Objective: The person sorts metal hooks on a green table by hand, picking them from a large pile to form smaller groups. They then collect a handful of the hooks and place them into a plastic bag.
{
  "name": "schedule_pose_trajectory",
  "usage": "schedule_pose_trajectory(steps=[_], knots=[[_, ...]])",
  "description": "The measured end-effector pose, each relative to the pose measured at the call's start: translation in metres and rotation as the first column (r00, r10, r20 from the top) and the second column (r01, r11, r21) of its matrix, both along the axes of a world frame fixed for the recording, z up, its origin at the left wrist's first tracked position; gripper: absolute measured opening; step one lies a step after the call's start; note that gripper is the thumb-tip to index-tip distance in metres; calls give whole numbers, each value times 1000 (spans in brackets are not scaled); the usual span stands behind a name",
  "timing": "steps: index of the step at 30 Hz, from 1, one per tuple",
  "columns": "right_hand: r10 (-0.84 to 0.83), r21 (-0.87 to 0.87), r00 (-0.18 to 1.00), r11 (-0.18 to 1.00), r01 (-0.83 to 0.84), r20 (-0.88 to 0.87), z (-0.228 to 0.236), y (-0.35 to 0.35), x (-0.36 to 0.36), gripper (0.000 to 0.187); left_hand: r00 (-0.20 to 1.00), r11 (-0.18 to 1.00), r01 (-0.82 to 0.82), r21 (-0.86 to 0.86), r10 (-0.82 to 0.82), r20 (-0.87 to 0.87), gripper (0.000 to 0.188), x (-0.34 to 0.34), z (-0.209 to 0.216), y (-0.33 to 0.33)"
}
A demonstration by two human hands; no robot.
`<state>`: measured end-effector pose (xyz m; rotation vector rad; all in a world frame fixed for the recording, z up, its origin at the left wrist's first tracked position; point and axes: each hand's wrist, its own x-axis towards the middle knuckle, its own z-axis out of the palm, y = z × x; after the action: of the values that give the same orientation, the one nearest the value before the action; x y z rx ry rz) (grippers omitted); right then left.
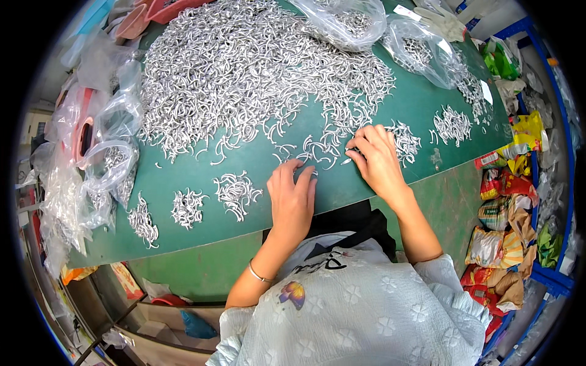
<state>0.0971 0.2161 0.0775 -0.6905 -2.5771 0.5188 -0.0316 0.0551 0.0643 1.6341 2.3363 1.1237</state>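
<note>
The loose curved silver pieces (pixel 330 141) lie on the green table (pixel 342 189), in front of and between the two hands. They look thin, hard and stiff, like metal, so each one is likely very light and may be a bit slippery. They could hook onto each other, so the middle of the curve seems the best spot to pinch. The left hand (pixel 290 192) and right hand (pixel 379 160) are apart, with fingers bent. A bit of silver shows at the right thumb, but I cannot tell if either hand is pinching a piece. One small heap (pixel 405 144) sits just beside the right hand, and another (pixel 237 194) sits near the left. Past the hands is a big pile (pixel 226 67), with a clear bag (pixel 376 30) at its far right.
</note>
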Motion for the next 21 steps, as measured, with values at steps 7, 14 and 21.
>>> schedule_pose_trajectory(steps=[7,14,21], knots=[[215,-122,976,970,-212,19,11,-24,5,15,932,997,72,14,-72,356,41,16,5,-19],[69,-97,994,992,-77,-80,3,-9,4,14,980,983,186,10,-186,73,42,20,2,-9],[188,-52,982,981,-188,-7,-1,-33,2,11,948,956,283,75,-291,127,28,15,-12,-14]])
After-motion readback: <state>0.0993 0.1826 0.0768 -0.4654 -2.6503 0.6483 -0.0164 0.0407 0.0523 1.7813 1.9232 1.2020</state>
